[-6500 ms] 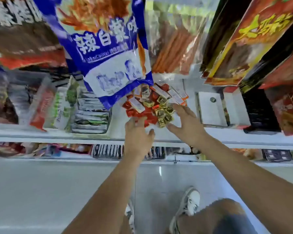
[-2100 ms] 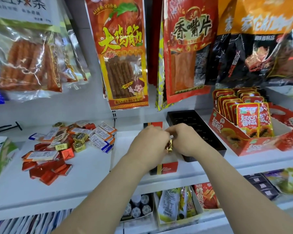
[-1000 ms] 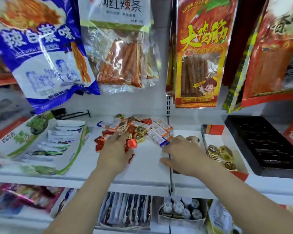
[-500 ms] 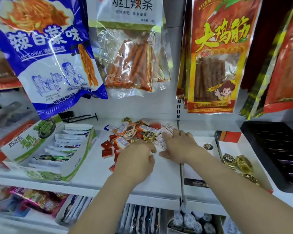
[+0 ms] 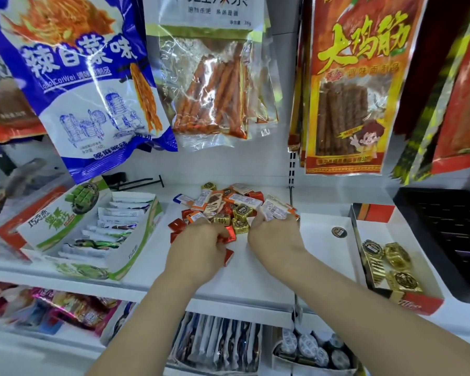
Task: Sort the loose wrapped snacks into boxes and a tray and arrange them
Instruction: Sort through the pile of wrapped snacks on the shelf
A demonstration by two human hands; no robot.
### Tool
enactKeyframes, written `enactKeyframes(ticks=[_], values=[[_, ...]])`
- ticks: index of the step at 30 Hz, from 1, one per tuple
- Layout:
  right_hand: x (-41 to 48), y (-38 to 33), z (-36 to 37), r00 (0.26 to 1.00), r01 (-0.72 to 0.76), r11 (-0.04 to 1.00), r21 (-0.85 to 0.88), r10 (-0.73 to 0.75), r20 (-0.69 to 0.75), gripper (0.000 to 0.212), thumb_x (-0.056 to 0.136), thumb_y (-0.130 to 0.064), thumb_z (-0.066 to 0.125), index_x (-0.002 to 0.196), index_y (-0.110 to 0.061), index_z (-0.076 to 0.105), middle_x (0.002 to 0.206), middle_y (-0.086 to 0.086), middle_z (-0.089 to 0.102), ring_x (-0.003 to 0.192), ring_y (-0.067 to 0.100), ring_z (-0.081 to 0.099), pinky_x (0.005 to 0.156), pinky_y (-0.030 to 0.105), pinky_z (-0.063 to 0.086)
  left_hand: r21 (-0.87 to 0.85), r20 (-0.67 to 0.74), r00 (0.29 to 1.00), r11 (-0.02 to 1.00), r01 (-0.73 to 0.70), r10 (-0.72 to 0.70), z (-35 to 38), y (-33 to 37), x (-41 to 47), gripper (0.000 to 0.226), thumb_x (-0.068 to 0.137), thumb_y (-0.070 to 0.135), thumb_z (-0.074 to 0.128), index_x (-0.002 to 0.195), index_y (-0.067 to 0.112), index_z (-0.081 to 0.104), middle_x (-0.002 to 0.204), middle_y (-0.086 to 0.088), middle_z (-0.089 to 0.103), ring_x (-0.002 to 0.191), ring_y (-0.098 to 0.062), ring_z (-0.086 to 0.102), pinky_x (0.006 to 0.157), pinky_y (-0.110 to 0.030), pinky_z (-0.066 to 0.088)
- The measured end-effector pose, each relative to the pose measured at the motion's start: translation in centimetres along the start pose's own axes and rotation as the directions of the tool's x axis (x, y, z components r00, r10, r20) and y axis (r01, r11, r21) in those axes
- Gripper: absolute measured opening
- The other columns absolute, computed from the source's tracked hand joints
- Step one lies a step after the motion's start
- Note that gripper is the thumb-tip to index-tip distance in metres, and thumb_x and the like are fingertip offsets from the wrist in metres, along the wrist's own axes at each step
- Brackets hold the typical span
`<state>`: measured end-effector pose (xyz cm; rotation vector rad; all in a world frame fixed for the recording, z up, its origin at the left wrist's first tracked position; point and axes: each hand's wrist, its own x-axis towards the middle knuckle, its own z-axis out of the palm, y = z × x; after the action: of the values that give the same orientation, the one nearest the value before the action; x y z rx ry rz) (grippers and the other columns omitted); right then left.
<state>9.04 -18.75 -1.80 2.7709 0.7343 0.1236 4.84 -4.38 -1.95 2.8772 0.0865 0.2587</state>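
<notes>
A pile of loose wrapped snacks (image 5: 228, 206) lies mid-shelf: red squares, gold foil pieces and white-and-orange packets. My left hand (image 5: 198, 249) is curled into the pile's near edge, with its fingers round red squares (image 5: 229, 236). To its right, my right hand (image 5: 276, 238) pinches white-and-orange packets (image 5: 276, 211) at the pile's right edge. Right of the hands stands a red-and-white box (image 5: 358, 240) holding several gold foil candies (image 5: 394, 255). An empty black tray (image 5: 445, 226) sits at the far right.
A green-and-white display box (image 5: 73, 226) of white packets stands left of the pile. Large snack bags (image 5: 73, 77) hang above the shelf, low over the pile. A white flat lid (image 5: 323, 240) with a round sticker lies beside the red-and-white box. More goods fill the shelf below.
Both hands have closed in on the pile. My right hand has taken hold of white-and-orange packets, and my left hand has curled round red squares at the near edge.
</notes>
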Motion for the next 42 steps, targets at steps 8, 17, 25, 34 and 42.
enactKeyframes(ticks=[8,17,25,34,42], values=[[0.1,0.6,1.2,0.988,-0.137,0.962,0.236,0.117,0.096,0.076,0.090,-0.015,0.052,0.151,-0.007,0.008,0.132,0.020,0.049,0.119,0.036,0.049,0.085,0.042,0.047,-0.008,0.216,0.974,0.997,0.076,-0.073,-0.4,-2.0,-1.0,0.048,0.081,0.038,0.068,0.125,0.031,0.050,0.113,-0.002,0.050,0.105,-0.024,0.053,0.091,-0.031,0.042],[-0.2,-1.8,0.9,0.978,-0.113,0.986,0.119,0.089,0.187,0.069,0.100,-0.031,0.034,0.150,-0.001,-0.003,0.140,0.030,0.037,0.125,0.042,0.038,0.097,0.041,0.039,-0.017,0.031,0.999,0.999,0.034,-0.033,0.0,-0.9,-1.0,0.042,0.081,0.031,0.064,0.123,0.029,0.055,0.093,0.003,0.059,0.091,-0.020,0.060,0.068,-0.025,0.039],[-0.6,-1.9,0.1,0.979,-0.169,0.968,0.188,0.143,0.145,0.060,0.093,-0.006,0.040,0.145,0.004,0.011,0.131,0.028,0.048,0.117,0.039,0.051,0.089,0.039,0.046,0.189,-0.033,0.998,0.981,-0.044,0.052,2.3,0.9,-1.2,0.034,0.095,0.022,0.046,0.129,0.021,0.045,0.115,-0.007,0.059,0.097,-0.029,0.062,0.067,-0.033,0.042],[-0.4,0.4,0.5,0.960,-0.268,0.843,0.466,0.196,0.199,0.085,0.082,-0.025,0.065,0.145,0.001,0.014,0.113,0.015,0.062,0.101,0.034,0.061,0.067,0.032,0.042,-0.060,-0.017,0.995,0.993,-0.103,0.102,0.6,0.4,-2.0,0.048,0.086,0.024,0.061,0.132,0.030,0.048,0.111,-0.002,0.068,0.099,-0.022,0.062,0.080,-0.027,0.048],[-0.8,0.9,-0.1,0.979,-0.202,0.742,0.639,0.136,0.152,0.058,0.085,-0.023,0.062,0.132,-0.003,0.034,0.112,0.017,0.061,0.104,0.035,0.059,0.074,0.033,0.042,-0.324,0.032,0.999,0.946,-0.017,0.029,1.5,2.3,-1.5,0.027,0.084,0.020,0.066,0.110,0.027,0.065,0.104,0.005,0.070,0.093,-0.017,0.064,0.083,-0.030,0.051]])
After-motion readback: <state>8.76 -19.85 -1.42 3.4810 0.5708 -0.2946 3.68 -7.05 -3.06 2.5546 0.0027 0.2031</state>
